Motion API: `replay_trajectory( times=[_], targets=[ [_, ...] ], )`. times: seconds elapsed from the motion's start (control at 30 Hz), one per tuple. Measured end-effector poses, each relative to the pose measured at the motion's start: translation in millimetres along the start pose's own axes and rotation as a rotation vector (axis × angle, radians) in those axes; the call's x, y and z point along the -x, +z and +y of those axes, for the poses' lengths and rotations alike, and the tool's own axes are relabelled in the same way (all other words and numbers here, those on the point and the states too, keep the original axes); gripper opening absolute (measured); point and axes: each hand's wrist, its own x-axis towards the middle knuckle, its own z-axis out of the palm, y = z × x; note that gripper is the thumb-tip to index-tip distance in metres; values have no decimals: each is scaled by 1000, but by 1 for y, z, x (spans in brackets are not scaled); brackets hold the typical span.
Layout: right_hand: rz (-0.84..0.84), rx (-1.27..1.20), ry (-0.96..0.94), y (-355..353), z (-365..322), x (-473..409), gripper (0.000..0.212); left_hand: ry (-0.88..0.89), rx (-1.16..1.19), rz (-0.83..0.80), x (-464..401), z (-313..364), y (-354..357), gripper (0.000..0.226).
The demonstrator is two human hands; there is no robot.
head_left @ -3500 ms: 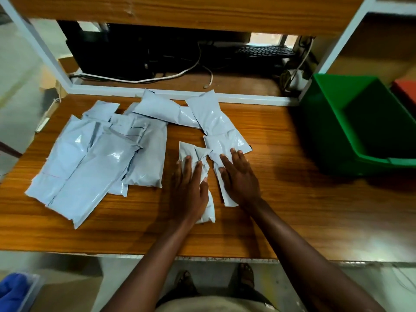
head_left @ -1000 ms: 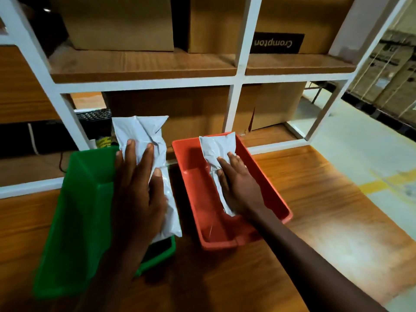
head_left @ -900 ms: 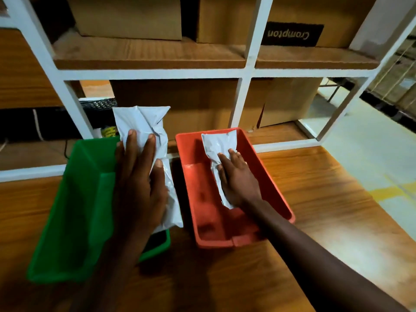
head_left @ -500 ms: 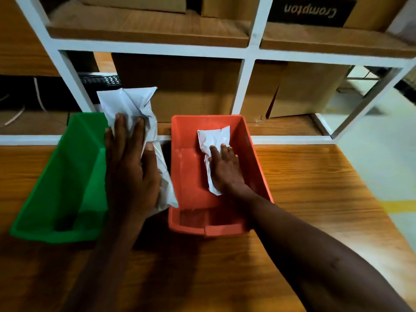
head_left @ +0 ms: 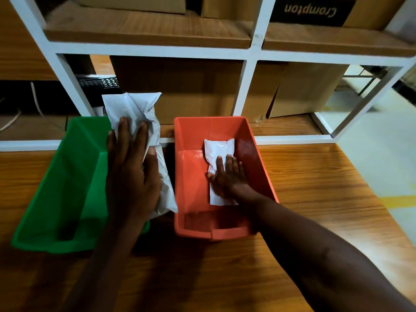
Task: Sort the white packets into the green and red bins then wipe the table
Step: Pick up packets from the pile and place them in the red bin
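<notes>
Inside red bin (head_left: 247,136): small packet (head_left: 219,149) under flat right hand (head_left: 227,176); left hand (head_left: 132,176) grips large packet (head_left: 135,109) over green bin (head_left: 67,176).

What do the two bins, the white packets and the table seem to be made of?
Green bin and red bin: probably moulded plastic, smooth, with a slight gloss on the red floor. Packets: likely thin plastic film, creased and crinkled, with shiny spots. Table: wood or wood-look laminate; the grain lines show and the light reflects, so it is smooth-finished.
</notes>
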Motion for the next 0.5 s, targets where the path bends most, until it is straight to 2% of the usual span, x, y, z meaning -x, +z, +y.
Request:
replay_trajectory(
  times=[0.2,0.33,0.5],
  targets=[
    [-49,-88,-6,-14,-5,2,78,-11,20,-39,0,2,2,54],
    [-21,-187,-95,-37,-12,11,77,13,24,-58,0,5,5,54],
    [129,-603,-225,-85,-26,50,70,40,30,-57,2,9,15,54]
  ],
)
